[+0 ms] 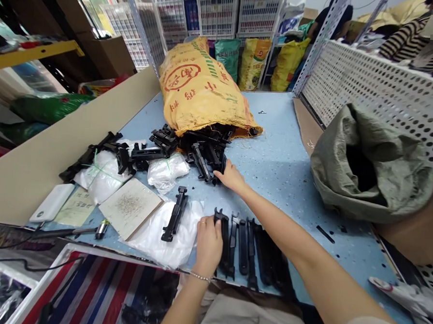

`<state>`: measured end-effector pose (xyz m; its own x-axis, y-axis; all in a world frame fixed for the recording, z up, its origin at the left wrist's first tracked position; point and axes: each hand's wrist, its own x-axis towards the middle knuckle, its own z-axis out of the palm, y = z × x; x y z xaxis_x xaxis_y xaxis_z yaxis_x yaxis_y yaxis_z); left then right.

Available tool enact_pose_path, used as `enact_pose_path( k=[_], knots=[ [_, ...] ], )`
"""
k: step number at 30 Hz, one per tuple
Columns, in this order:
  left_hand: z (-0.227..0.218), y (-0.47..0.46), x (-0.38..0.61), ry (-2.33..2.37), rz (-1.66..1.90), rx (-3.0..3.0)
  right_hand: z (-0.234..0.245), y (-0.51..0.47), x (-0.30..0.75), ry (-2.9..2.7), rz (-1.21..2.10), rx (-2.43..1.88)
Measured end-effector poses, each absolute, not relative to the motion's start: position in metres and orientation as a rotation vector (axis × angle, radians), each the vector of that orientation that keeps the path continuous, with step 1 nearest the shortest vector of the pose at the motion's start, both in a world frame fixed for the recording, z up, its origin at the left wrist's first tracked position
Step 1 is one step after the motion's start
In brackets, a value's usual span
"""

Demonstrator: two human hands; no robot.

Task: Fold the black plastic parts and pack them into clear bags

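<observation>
My left hand [209,241] rests at the near table edge with curled fingers. Its thumb lies against the leftmost of a row of long black plastic parts [243,245]; what is under the fingers is hidden. Farther forward, my right hand [232,176] closes on a black plastic part at the right side of a loose pile of black plastic parts [202,161]. That pile spills from the mouth of a yellow woven sack [205,91] lying on its side. A single black part [175,213] lies on a white plastic bag [186,247] left of my left hand.
Tied white bags [105,173] and a square board [129,208] lie at left, near a hammer-like tool [102,228]. An open grey-green sack [332,173] stands at right before a perforated panel [369,73]. Someone in a striped sleeve [404,46] is beyond it.
</observation>
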<state>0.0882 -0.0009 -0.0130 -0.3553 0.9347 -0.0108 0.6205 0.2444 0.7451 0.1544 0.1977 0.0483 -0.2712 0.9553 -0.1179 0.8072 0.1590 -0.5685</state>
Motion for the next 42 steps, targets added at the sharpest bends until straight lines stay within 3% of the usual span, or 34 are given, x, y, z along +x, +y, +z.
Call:
enact_pose_path(
  k=[7, 10, 14, 19, 21, 26, 34, 42],
  knots=[
    [0.005, 0.016, 0.086, 1.718, 1.247, 1.15, 0.043, 0.167, 0.19, -2.122, 0.81, -1.691],
    [0.029, 0.036, 0.09, 1.404, 1.39, 0.84, 0.051, 0.103, 0.224, -2.297, 0.606, -1.266],
    [0.056, 0.036, 0.1, 1.157, 1.31, 0.62, 0.066, 0.062, 0.255, -2.309, 0.691, -0.91],
    [0.067, 0.01, 0.104, 0.917, 1.13, 0.526, 0.065, 0.099, 0.251, -2.286, 0.326, -0.899],
    [0.067, 0.006, 0.103, 0.956, 1.13, 0.532, 0.062, 0.11, 0.24, -2.292, 0.362, -0.883],
    [0.064, 0.01, 0.088, 1.11, 1.291, 0.531, 0.064, 0.092, 0.228, -2.186, 0.976, -0.99],
    [0.054, 0.006, 0.09, 0.987, 1.224, 0.321, 0.045, 0.011, 0.236, -2.47, 0.407, -0.63],
    [0.04, -0.02, 0.081, 1.398, 1.333, 0.634, 0.043, -0.007, 0.26, -2.427, 0.757, -0.993]
  ],
)
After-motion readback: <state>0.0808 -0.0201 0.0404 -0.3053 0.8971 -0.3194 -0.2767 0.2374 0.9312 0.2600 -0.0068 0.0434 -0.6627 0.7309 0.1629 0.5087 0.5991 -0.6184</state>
